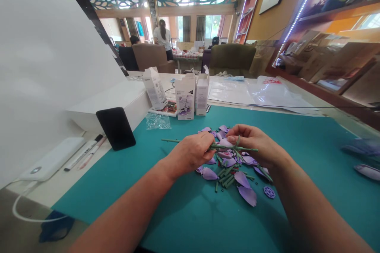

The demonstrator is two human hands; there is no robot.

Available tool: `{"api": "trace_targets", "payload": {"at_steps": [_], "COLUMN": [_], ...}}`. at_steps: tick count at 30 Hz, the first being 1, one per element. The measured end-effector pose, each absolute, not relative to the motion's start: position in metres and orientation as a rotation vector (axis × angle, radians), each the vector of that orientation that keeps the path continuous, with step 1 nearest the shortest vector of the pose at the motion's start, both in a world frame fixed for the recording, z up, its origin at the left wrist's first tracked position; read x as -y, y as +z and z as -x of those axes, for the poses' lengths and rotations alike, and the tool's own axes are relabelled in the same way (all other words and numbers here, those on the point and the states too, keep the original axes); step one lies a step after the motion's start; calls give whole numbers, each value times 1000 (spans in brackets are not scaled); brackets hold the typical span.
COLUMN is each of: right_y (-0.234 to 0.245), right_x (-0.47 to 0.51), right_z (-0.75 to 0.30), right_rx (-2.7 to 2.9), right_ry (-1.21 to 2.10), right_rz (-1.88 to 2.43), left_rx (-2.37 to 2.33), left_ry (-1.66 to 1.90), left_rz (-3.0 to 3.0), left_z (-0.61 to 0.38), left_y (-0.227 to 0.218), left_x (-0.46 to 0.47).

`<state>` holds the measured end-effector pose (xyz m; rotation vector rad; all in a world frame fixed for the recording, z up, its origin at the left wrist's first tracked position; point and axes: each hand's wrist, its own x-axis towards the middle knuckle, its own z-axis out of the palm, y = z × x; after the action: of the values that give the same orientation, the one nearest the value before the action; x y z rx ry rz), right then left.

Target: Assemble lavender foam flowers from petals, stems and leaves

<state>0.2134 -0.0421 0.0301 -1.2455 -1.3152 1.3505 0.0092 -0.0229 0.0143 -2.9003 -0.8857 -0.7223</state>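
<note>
Left grip point(197, 150) is closed around a thin green stem point(247, 149), which lies nearly level and pokes out on both sides of the fist. Right grip point(257, 142) is beside it, thumb and forefinger near a small green offshoot point(236, 152) toward the stem's right end; whether they pinch it, I cannot tell. Both hands are above a teal mat point(184, 217) on a white desk point(49, 191).

Under and around the hands lies a loose heap: purple petals point(247, 196) and short green rods point(228, 182), partly hidden by the fingers. Just beside the heap, near the right forearm, is a purple wheel point(269, 192). More purple pieces point(368, 172) lie well apart at the right edge, some of them blurred.

Beyond the heap, three white cartons stand together, the left one point(155, 89) tilted, the middle one point(184, 101) bearing a flower picture, the right one point(202, 95) close beside it. Clear wrap point(158, 121) lies in front of them, and plastic sheets point(228, 93) spread out to their right. Left of the hands, a black phone point(115, 128) leans against a white box point(118, 99), with a marker point(83, 153) and a pen point(92, 153) nearby.
</note>
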Motion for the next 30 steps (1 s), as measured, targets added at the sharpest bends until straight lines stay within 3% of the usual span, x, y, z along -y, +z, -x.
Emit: {"api": "trace_targets", "payload": {"at_steps": [30], "right_y": [32], "right_x": [44], "right_z": [-209], "right_rx": [1303], "right_ry": [1303], "right_rz": [1257], "left_rx": [929], "left_ry": [-688], "left_rz": [2927], "left_z": [-11], "left_y": [11], "left_x": [24]}}
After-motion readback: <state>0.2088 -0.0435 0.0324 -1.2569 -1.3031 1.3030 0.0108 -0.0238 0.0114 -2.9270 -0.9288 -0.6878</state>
